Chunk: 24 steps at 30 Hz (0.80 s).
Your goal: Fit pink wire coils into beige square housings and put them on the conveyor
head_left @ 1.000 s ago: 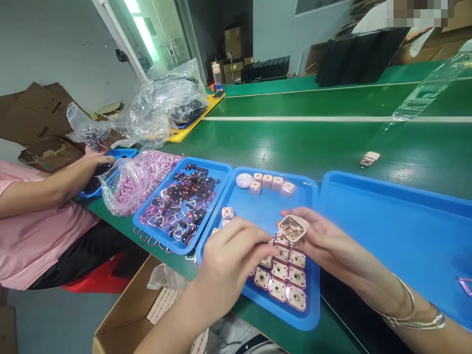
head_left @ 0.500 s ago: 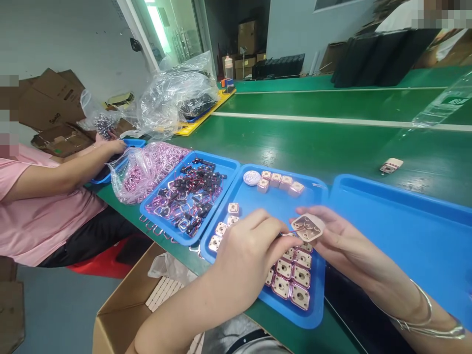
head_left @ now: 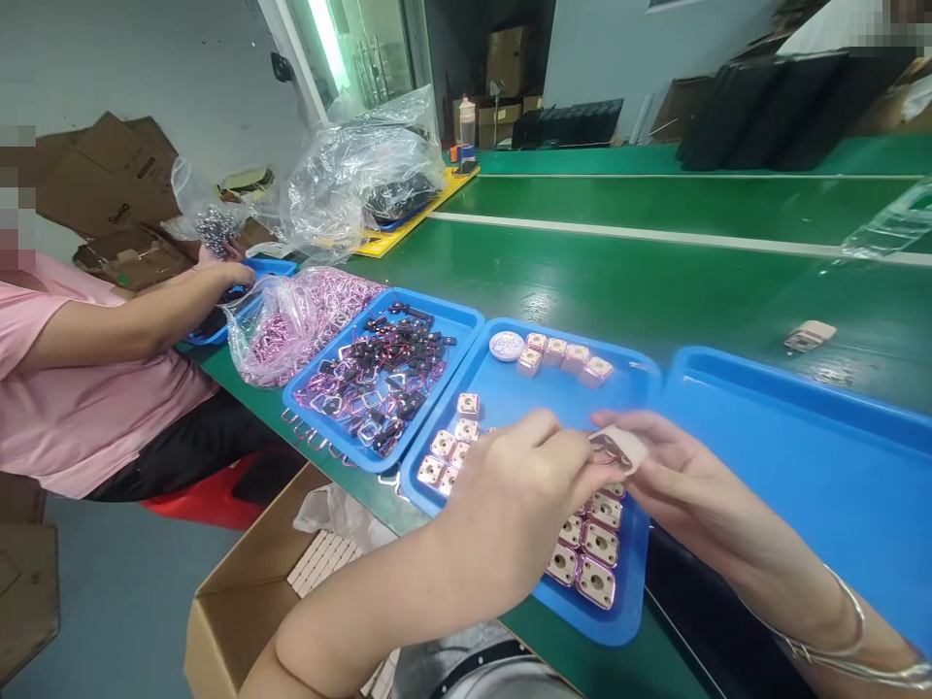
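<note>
My right hand (head_left: 674, 466), with bangles at the wrist, grips a small pale square housing (head_left: 627, 449) by its outer side. The hollow face of this housing is tilted toward my left hand (head_left: 520, 495). My left fingers are closed in a pinch at the opening; thin wire shows there, but the part they hold is mostly hidden. Both hands are above a blue tray (head_left: 645, 582). In it are rows of square housings with pink-purple rims (head_left: 597, 581), several blocks (head_left: 575, 358) along the back and a round white patterned disc (head_left: 507, 346).
A second blue tray (head_left: 342, 451) holds black wired parts (head_left: 400, 359). Beside it lies a clear bag of pink wire pieces (head_left: 298, 320). Another blue tray (head_left: 786, 447) is at right, with one block (head_left: 810, 336) behind it. A co-worker in pink (head_left: 87, 359) sits left. A carton (head_left: 240, 592) stands below.
My left fingers have moved right, up to the housing's opening. The housing has turned in my right hand, so less of its hollow inside shows. The whole view has shifted slightly.
</note>
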### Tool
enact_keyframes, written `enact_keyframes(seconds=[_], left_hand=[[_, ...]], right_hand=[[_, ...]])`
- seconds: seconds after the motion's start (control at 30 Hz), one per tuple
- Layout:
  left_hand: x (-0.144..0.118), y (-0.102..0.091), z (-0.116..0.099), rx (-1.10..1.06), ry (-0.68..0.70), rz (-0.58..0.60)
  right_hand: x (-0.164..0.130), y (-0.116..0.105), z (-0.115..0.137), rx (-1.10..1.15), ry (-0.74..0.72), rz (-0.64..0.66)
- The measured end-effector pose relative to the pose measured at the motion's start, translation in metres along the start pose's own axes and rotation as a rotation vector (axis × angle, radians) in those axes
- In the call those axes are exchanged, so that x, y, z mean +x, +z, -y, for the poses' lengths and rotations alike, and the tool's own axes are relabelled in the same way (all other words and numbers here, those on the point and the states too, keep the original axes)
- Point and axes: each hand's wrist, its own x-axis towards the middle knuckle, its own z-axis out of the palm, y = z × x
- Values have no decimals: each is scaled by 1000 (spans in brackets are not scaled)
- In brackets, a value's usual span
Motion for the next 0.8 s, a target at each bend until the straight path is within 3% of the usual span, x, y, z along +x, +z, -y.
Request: enact_keyframes(seconds=[0.43,0.57,0.73,0.8], left_hand=[[-3,4,-1,139,22,27],[-3,6,-2,-28,18,43],[-2,3,-1,-312,14,-37],[-1,3,1,-358,-52,-72]], right_hand=[[-2,0,-3,-92,28,-44],[-2,2,-4,-79,25,-44],[-2,4,-4,-18,16,-12],[-2,5,-5,-12,10,-19]])
